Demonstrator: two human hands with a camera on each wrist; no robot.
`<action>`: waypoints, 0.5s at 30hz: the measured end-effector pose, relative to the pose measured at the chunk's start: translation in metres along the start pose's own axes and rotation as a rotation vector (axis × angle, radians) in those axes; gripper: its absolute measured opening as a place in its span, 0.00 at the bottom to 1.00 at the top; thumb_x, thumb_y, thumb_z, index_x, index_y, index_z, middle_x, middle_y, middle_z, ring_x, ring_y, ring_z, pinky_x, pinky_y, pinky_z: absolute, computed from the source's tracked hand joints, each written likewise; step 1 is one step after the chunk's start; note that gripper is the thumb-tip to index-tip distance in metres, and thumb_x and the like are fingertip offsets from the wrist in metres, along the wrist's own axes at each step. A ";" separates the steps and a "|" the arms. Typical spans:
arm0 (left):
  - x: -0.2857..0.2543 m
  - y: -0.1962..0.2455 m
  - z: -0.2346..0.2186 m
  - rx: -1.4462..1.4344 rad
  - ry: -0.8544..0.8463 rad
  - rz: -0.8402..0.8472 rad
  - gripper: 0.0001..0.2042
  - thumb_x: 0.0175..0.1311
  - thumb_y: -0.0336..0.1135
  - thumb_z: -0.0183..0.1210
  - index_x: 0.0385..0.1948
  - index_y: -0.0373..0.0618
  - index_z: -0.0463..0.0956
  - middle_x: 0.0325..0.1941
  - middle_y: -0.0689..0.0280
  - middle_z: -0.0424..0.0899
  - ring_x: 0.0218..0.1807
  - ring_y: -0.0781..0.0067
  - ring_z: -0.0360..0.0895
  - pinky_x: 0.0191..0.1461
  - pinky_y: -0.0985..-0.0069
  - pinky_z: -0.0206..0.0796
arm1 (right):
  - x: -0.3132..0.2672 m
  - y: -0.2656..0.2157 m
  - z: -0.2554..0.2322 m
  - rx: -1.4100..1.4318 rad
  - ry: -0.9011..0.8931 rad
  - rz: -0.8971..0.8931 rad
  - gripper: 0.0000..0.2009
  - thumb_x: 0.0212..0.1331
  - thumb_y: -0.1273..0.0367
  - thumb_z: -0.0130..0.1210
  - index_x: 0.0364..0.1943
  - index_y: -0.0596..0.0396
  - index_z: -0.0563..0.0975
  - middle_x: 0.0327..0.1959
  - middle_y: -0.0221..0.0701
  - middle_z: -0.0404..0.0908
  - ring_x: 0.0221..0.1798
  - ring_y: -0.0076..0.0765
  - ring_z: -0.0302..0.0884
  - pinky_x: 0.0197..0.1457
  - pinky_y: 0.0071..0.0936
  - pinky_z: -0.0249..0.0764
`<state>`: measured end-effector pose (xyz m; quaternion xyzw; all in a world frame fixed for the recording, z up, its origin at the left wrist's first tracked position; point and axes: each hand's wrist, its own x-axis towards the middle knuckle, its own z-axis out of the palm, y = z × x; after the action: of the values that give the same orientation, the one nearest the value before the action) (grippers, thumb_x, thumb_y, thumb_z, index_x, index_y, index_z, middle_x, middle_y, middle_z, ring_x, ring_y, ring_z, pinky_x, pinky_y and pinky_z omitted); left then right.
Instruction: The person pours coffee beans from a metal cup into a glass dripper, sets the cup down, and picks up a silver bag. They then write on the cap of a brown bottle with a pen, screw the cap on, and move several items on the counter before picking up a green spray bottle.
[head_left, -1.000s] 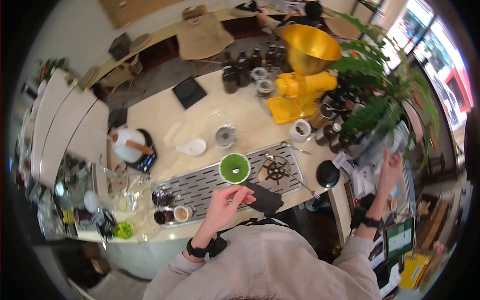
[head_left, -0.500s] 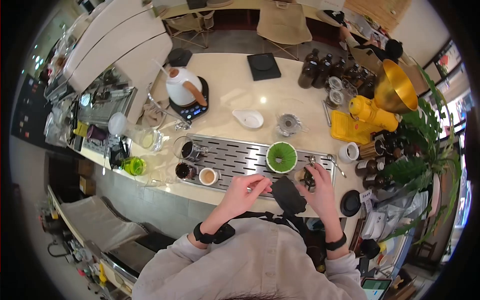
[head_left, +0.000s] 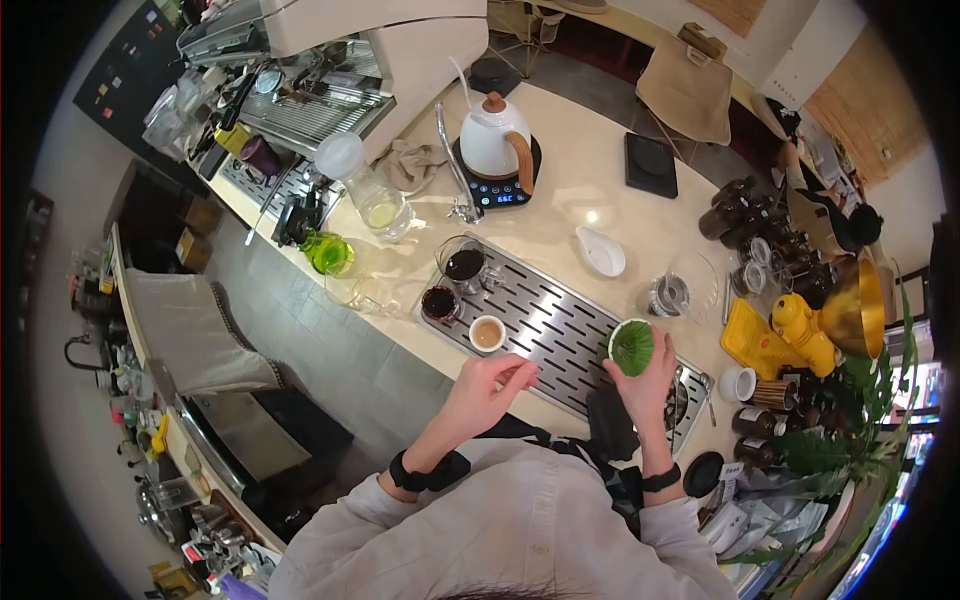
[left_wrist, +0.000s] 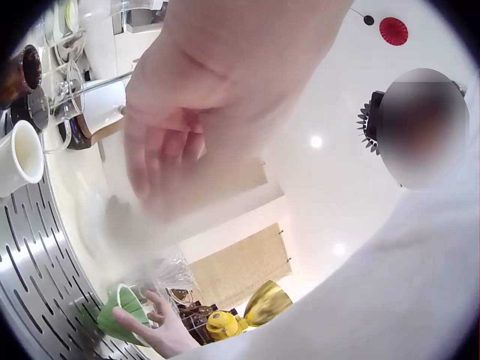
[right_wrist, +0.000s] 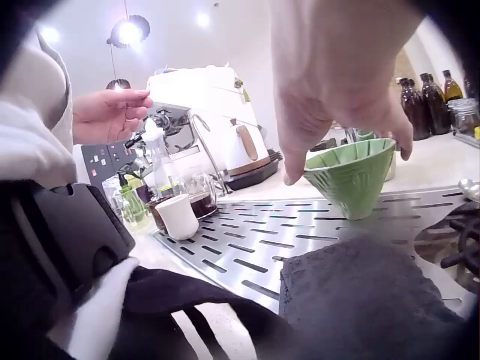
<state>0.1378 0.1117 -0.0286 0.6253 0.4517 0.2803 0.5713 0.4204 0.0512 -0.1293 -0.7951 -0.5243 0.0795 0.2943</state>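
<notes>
In the head view my right hand (head_left: pixel 645 382) holds a green ribbed cone dripper (head_left: pixel 632 350) by its rim, over the right part of the slotted metal drip tray (head_left: pixel 545 335). The right wrist view shows thumb and fingers on opposite sides of the green cone (right_wrist: pixel 352 180). My left hand (head_left: pixel 483 398) hangs in the air by the tray's front edge, fingers loosely bent, holding nothing visible. A dark folded cloth (head_left: pixel 610 422) lies between the hands. Near the left hand stands a white cup (head_left: pixel 488 334) with light brown liquid.
Dark liquid fills a glass server (head_left: pixel 465 265) and a small glass (head_left: pixel 440 303) at the tray's left end. Behind are a white kettle (head_left: pixel 492 140) on a scale, a white dish (head_left: pixel 600 252) and a glass vessel (head_left: pixel 669 296). A yellow grinder (head_left: pixel 795 322) stands right.
My right hand has come in from the far right, past the dark cloth, and taken hold of the green dripper. The left hand stays raised, loosely bent. The head view has swung leftward.
</notes>
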 end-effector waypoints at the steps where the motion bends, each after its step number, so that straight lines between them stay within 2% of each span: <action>1: 0.001 0.001 -0.001 0.011 -0.006 -0.014 0.11 0.74 0.31 0.56 0.40 0.31 0.82 0.33 0.60 0.89 0.38 0.73 0.88 0.45 0.77 0.78 | 0.003 -0.006 -0.009 0.012 0.037 -0.008 0.42 0.42 0.63 0.78 0.65 0.55 0.68 0.65 0.55 0.68 0.68 0.63 0.65 0.71 0.51 0.64; 2: 0.002 0.001 -0.002 0.010 0.001 -0.018 0.11 0.74 0.31 0.56 0.40 0.31 0.82 0.33 0.60 0.89 0.39 0.72 0.88 0.45 0.77 0.78 | 0.004 -0.011 -0.027 0.172 0.082 0.124 0.33 0.48 0.64 0.75 0.58 0.60 0.72 0.58 0.50 0.75 0.61 0.56 0.72 0.65 0.45 0.68; 5: 0.007 -0.001 0.000 0.000 -0.006 -0.026 0.10 0.73 0.31 0.57 0.41 0.31 0.83 0.33 0.59 0.90 0.39 0.72 0.88 0.45 0.77 0.77 | 0.025 -0.013 -0.078 -0.080 0.354 0.011 0.26 0.55 0.66 0.70 0.55 0.60 0.74 0.52 0.45 0.77 0.54 0.49 0.76 0.58 0.41 0.72; 8: 0.016 0.001 0.008 0.014 -0.064 0.004 0.10 0.73 0.32 0.57 0.40 0.32 0.82 0.33 0.58 0.89 0.38 0.70 0.89 0.43 0.76 0.77 | 0.059 -0.015 -0.100 -0.068 0.354 0.026 0.20 0.60 0.69 0.65 0.55 0.60 0.75 0.48 0.42 0.79 0.45 0.43 0.78 0.48 0.39 0.75; 11: 0.026 0.014 0.020 0.087 -0.128 0.099 0.10 0.73 0.32 0.58 0.39 0.33 0.82 0.31 0.56 0.89 0.35 0.65 0.89 0.39 0.74 0.78 | 0.075 0.020 -0.092 0.063 0.033 0.185 0.16 0.63 0.70 0.62 0.53 0.59 0.77 0.44 0.41 0.82 0.38 0.41 0.81 0.43 0.34 0.77; 13: 0.028 0.019 0.024 0.112 -0.172 0.145 0.10 0.72 0.32 0.58 0.40 0.33 0.82 0.32 0.56 0.89 0.36 0.64 0.89 0.39 0.74 0.78 | 0.077 0.030 -0.079 0.166 0.006 0.145 0.12 0.66 0.70 0.59 0.50 0.59 0.78 0.41 0.41 0.84 0.35 0.40 0.84 0.40 0.34 0.79; 15: 0.030 0.023 0.029 0.099 -0.187 0.136 0.09 0.72 0.31 0.58 0.40 0.33 0.82 0.33 0.55 0.89 0.37 0.66 0.89 0.42 0.74 0.78 | 0.076 0.034 -0.072 0.231 -0.032 0.193 0.09 0.68 0.70 0.56 0.47 0.60 0.78 0.39 0.41 0.85 0.37 0.39 0.86 0.42 0.32 0.80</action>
<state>0.1817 0.1267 -0.0164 0.7053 0.3663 0.2364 0.5590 0.5121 0.0814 -0.0760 -0.8015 -0.4372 0.1797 0.3664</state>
